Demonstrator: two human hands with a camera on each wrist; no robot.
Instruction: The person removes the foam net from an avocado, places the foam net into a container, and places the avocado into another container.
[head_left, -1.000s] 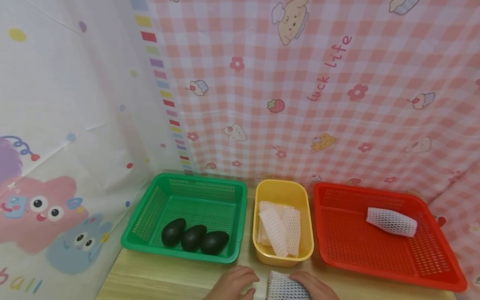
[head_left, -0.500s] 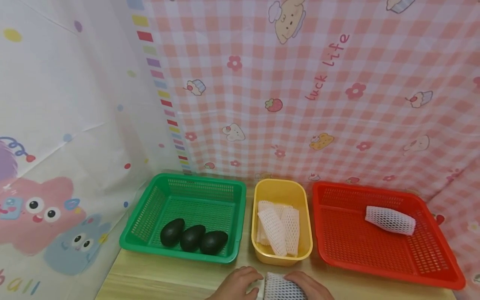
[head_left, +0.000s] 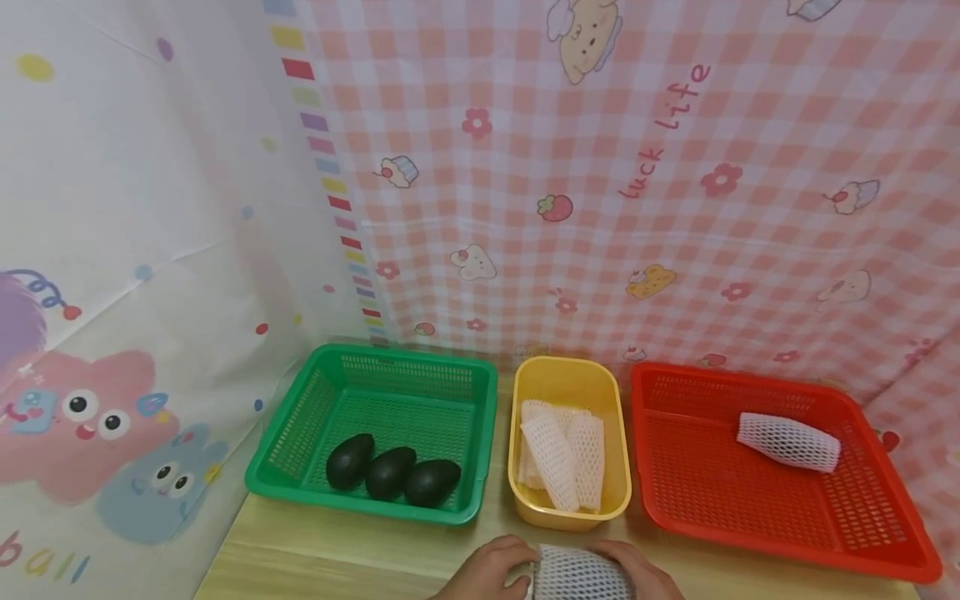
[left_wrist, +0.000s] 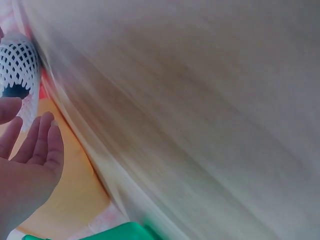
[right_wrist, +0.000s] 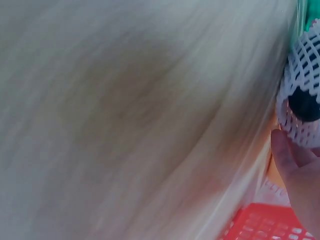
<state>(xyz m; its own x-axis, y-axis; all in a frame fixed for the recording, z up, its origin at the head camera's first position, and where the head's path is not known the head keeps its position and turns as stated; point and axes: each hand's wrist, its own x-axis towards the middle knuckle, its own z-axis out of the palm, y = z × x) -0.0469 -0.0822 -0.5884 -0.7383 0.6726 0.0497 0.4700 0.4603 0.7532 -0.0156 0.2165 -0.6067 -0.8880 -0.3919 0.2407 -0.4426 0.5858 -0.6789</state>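
Observation:
A white foam net sleeve (head_left: 583, 575) lies at the bottom edge of the head view, with a dark avocado (right_wrist: 303, 104) showing inside its open end in the right wrist view. My right hand (head_left: 637, 570) grips the sleeve's right side, its thumb below the mesh in the wrist view. At the left end is my left hand (head_left: 491, 571), fingers gently bent beside the sleeve's rim. A gap shows between thumb and fingers (left_wrist: 40, 142) in the left wrist view. The lower parts of both hands and the sleeve are cut off in the head view.
Three dark avocados (head_left: 390, 472) lie in a green basket (head_left: 480, 450) at left. A yellow bin (head_left: 566, 375) with several foam net sleeves (head_left: 553, 462) stands in the middle. The red basket (head_left: 735, 500) at right contains one sleeved item (head_left: 789, 442). Wooden table (head_left: 322, 546) surface shows in front.
My left hand has come closer to the sleeve, its fingertips now at the sleeve's left corner. The sleeve looks fuller and rounder, with the right hand still on it. Baskets have not moved.

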